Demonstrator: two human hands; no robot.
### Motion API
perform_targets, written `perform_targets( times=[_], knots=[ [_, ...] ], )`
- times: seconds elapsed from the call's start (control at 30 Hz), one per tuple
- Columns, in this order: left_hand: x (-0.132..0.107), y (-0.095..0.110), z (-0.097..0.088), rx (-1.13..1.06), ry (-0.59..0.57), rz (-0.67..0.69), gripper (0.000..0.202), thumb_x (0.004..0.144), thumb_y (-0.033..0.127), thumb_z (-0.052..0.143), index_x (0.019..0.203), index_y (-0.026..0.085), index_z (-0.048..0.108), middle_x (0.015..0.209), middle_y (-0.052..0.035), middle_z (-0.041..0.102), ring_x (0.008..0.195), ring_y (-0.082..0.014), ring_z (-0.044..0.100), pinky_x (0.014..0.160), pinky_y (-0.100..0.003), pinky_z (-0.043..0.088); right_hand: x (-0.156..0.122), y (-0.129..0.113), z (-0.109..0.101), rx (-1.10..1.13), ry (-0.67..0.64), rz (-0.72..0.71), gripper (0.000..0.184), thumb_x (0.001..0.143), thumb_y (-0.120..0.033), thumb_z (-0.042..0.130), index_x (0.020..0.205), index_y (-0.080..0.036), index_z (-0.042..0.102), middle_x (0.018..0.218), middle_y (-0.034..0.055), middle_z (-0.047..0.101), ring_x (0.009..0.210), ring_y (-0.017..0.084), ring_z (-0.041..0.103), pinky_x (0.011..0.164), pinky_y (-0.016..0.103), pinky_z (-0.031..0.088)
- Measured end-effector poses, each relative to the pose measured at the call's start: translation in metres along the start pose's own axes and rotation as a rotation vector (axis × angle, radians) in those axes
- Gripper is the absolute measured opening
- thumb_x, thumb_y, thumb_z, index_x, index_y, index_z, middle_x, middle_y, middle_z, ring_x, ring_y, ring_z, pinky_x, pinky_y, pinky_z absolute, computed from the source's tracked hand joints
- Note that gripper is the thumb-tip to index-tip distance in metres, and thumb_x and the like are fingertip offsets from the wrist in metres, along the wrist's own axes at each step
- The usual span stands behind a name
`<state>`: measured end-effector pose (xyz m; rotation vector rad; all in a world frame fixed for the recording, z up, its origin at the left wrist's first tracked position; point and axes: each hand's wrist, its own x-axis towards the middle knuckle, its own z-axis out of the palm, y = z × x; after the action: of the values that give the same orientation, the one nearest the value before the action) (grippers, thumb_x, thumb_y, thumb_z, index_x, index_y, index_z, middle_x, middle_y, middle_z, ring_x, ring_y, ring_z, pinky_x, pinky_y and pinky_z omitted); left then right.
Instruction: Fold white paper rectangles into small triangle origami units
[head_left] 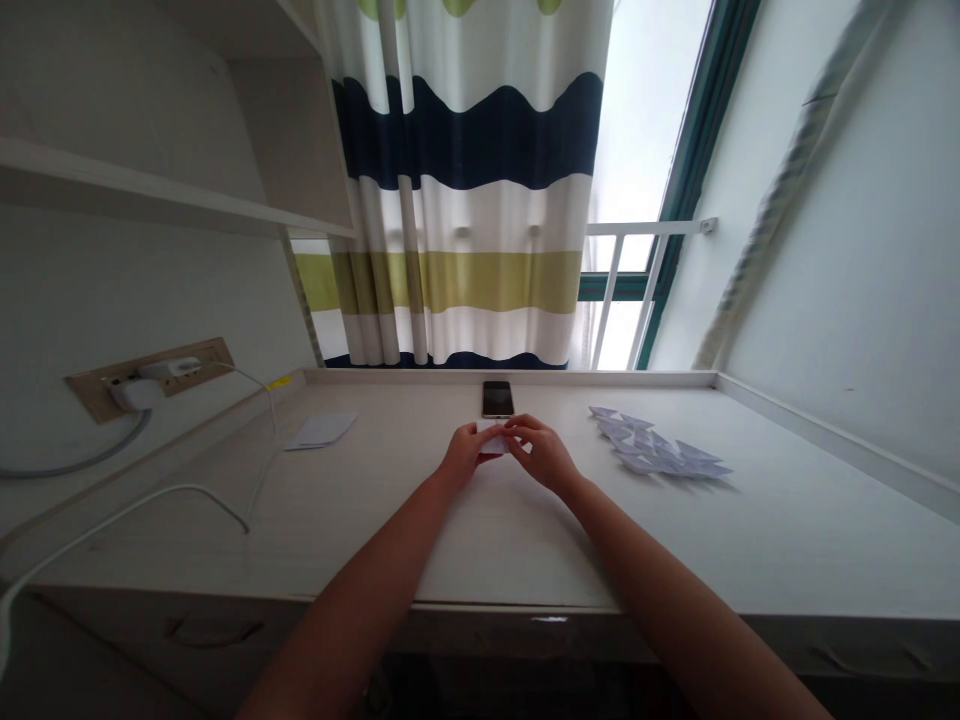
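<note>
A small piece of white paper (492, 442) is held between my two hands above the middle of the desk. My left hand (463, 450) is closed on its left side, the thumb lying over it. From the right, my right hand (541, 452) pinches the paper with the fingertips. Just beyond the hands lies a dark-screened phone (497, 398), flat on the desk. Several folded white paper pieces (652, 445) with pointed corners lie in a loose group to the right. Over on the left rests a stack of flat white paper (322, 430).
The white desk (360, 530) has a raised rim at the back and sides. White cables (187, 488) run from a wall socket (154, 378) over the desk's left part. A striped curtain (472, 220) hangs behind, and a shelf (150, 195) juts out at upper left.
</note>
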<state>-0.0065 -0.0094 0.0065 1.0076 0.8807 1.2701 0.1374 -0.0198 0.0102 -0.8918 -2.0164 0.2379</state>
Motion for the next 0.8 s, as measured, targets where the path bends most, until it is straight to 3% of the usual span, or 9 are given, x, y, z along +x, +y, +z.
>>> perform_targets(
  times=[0.17, 0.33, 0.43, 0.8],
  knots=[
    [-0.001, -0.002, -0.001, 0.043, -0.058, 0.045, 0.035, 0.049, 0.024, 0.075, 0.077, 0.01, 0.061, 0.076, -0.0063, 0.063, 0.071, -0.016, 0.059, 0.069, -0.031, 0.047, 0.002, 0.009, 0.003, 0.241, 0.077, 0.118, 0.018, 0.073, -0.028, 0.052, 0.079, -0.021, 0.067, 0.084, 0.0054, 0.061, 0.072, 0.015, 0.057, 0.062, 0.029, 0.05],
    [0.001, -0.006, -0.002, 0.296, -0.022, 0.173, 0.027, 0.054, 0.022, 0.071, 0.076, 0.01, 0.061, 0.071, -0.004, 0.062, 0.067, -0.0151, 0.058, 0.064, -0.027, 0.045, 0.004, 0.014, 0.006, 0.459, 0.098, 0.409, 0.021, 0.065, -0.031, 0.061, 0.081, -0.017, 0.063, 0.063, 0.0012, 0.06, 0.058, 0.013, 0.054, 0.055, 0.028, 0.047],
    [0.002, -0.007, -0.002, 0.389, -0.041, 0.278, 0.029, 0.054, 0.018, 0.069, 0.081, 0.013, 0.059, 0.07, -0.0014, 0.061, 0.065, -0.0133, 0.056, 0.061, -0.024, 0.044, 0.005, 0.014, 0.005, 0.531, 0.061, 0.521, 0.02, 0.062, -0.032, 0.062, 0.072, -0.015, 0.063, 0.061, 0.0017, 0.061, 0.054, 0.012, 0.053, 0.053, 0.026, 0.045],
    [-0.005, -0.004, 0.005, 0.466, -0.059, 0.273, 0.029, 0.056, 0.016, 0.068, 0.082, 0.014, 0.055, 0.07, -0.0021, 0.061, 0.065, -0.0134, 0.057, 0.062, -0.024, 0.045, 0.004, 0.014, 0.006, 0.609, 0.086, 0.57, 0.012, 0.06, -0.029, 0.059, 0.06, -0.017, 0.056, 0.053, -0.0038, 0.054, 0.05, 0.009, 0.048, 0.048, 0.023, 0.04]
  ],
)
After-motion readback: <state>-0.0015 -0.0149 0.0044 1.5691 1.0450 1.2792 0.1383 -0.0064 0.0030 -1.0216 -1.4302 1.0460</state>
